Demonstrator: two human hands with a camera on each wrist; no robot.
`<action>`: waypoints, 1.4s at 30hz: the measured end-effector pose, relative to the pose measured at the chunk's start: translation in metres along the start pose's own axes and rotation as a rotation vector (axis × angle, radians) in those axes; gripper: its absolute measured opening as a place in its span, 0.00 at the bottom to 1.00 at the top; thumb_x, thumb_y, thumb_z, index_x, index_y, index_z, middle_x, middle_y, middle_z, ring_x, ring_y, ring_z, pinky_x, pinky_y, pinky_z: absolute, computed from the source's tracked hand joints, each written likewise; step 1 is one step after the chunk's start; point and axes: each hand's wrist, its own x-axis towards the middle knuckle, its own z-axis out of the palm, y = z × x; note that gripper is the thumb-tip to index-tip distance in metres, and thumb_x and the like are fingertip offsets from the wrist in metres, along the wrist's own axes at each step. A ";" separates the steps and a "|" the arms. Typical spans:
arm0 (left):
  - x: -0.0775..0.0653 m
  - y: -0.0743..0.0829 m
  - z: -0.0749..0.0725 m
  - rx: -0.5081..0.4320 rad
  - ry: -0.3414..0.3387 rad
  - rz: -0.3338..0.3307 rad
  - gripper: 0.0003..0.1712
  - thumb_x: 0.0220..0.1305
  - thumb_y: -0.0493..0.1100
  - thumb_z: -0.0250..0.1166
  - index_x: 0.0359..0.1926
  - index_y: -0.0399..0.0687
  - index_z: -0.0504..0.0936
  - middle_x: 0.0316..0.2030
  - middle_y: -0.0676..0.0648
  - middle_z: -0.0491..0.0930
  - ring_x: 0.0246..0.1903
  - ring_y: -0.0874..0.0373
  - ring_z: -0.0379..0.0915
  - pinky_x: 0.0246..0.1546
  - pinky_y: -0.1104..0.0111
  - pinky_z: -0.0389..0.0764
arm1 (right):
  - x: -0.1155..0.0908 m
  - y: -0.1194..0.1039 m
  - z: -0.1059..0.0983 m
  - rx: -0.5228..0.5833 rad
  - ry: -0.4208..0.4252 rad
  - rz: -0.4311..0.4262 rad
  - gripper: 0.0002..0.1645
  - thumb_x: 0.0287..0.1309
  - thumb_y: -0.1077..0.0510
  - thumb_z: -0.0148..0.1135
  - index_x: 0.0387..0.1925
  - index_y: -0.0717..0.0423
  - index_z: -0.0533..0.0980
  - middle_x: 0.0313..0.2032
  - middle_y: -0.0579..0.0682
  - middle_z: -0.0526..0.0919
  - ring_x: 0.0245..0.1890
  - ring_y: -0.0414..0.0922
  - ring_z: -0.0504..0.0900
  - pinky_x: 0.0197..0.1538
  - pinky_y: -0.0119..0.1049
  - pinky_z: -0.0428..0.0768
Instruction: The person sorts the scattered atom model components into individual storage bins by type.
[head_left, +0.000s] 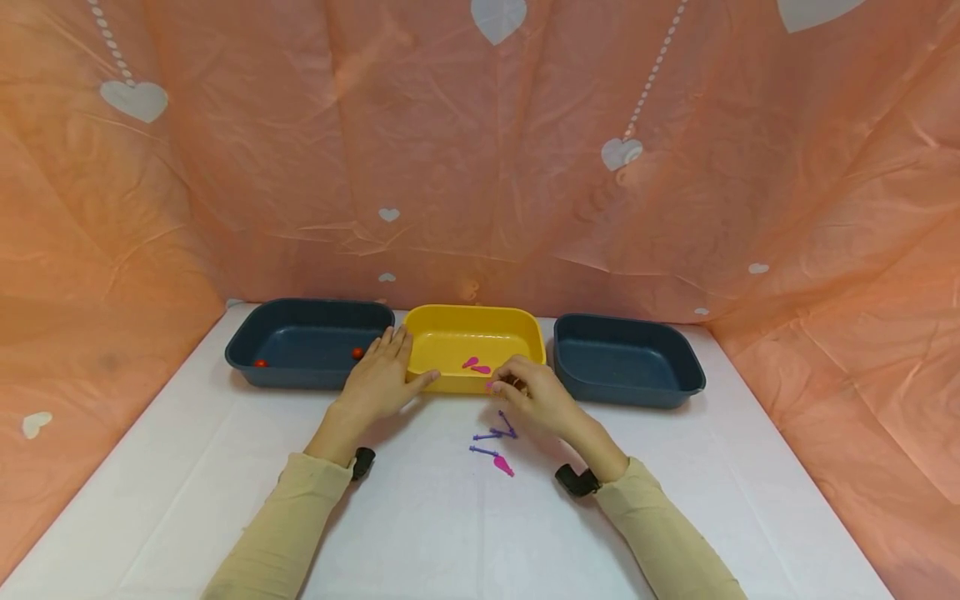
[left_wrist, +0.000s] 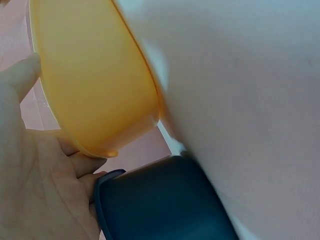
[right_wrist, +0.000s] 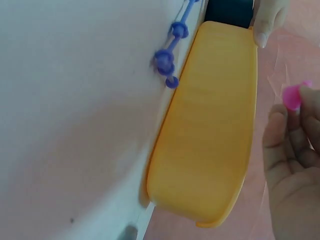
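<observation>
My right hand (head_left: 534, 394) pinches a small pink plastic piece (right_wrist: 291, 97) between thumb and fingertips, at the front rim of the yellow tray (head_left: 517, 319). Two pink teardrop-shaped pieces (head_left: 481, 370) lie inside that tray near its front wall. Fingers spread and straight, my left hand (head_left: 378, 377) rests across the yellow tray's left end, with the thumb on its front rim and fingertips close to the neighbouring dark blue tray. In front of the yellow tray, several thin purple knobbed sticks (head_left: 484, 451) lie on the white table, beside another pink piece (head_left: 503, 465).
The left dark blue tray (head_left: 281, 377) holds red balls (head_left: 357, 353). A second dark blue tray (head_left: 622, 389) stands to the right of the yellow one. Behind the trays hangs an orange-pink curtain (head_left: 450, 167) with white hearts; it also flanks the table (head_left: 420, 533).
</observation>
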 end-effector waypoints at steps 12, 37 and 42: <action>0.001 0.000 0.000 -0.005 -0.010 -0.008 0.56 0.75 0.70 0.53 0.80 0.28 0.49 0.81 0.32 0.45 0.81 0.37 0.35 0.80 0.46 0.43 | 0.031 0.013 -0.013 -0.042 0.054 0.065 0.05 0.71 0.63 0.64 0.42 0.62 0.82 0.35 0.51 0.81 0.33 0.45 0.77 0.38 0.32 0.79; 0.000 -0.001 0.001 -0.011 -0.020 -0.022 0.56 0.75 0.71 0.51 0.81 0.31 0.48 0.82 0.35 0.43 0.82 0.39 0.34 0.81 0.48 0.42 | 0.087 0.048 -0.009 -0.165 -0.207 0.259 0.09 0.72 0.62 0.63 0.48 0.60 0.86 0.40 0.51 0.88 0.39 0.47 0.83 0.53 0.39 0.86; 0.001 -0.002 0.001 -0.014 -0.012 -0.021 0.56 0.75 0.71 0.52 0.81 0.31 0.49 0.82 0.35 0.44 0.82 0.39 0.34 0.81 0.48 0.42 | 0.089 0.051 -0.007 -0.185 -0.218 0.255 0.08 0.71 0.63 0.64 0.47 0.60 0.85 0.40 0.51 0.87 0.40 0.47 0.82 0.54 0.39 0.85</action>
